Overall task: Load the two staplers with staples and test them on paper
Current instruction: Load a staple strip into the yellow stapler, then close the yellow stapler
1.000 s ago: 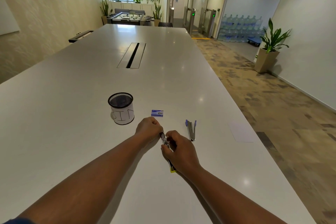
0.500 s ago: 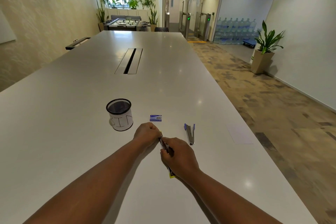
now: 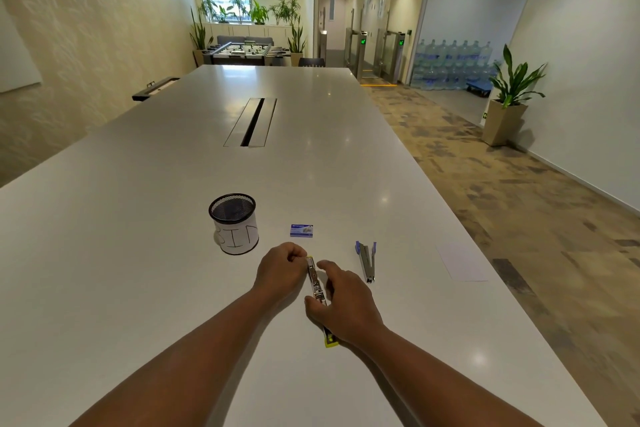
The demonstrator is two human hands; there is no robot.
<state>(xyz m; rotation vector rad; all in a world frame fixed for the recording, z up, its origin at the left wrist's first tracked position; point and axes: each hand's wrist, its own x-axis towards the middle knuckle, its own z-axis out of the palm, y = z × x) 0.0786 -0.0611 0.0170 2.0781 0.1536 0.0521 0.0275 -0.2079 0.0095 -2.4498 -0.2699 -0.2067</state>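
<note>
Stapler, yellow-trimmed [image 3: 317,282]: lying opened out flat on the white worktop [image 3: 138,253], metal channel upward, between the two hands. Left hand [image 3: 282,265]: fingers curled, pinching the stapler's far tip. Right hand [image 3: 346,305]: laid over the stapler's near half, thumb on one side and curled fingers on the other, gripping it; yellow end shows beneath the wrist.

Stapler, blue-trimmed [image 3: 367,262]: on the worktop just beyond and to the right of the right hand, untouched; whether it is open or closed cannot be told.

Staple box, small, blue [image 3: 302,230]: flat on the worktop just beyond the left hand, apart from it.

Paper sheet, white [image 3: 462,262]: flat on the worktop, well to the right of the right hand, near the edge.

Mesh cup, black, with a white hand-lettered label [image 3: 235,224]: upright, beyond and to the left of the left hand.
</note>
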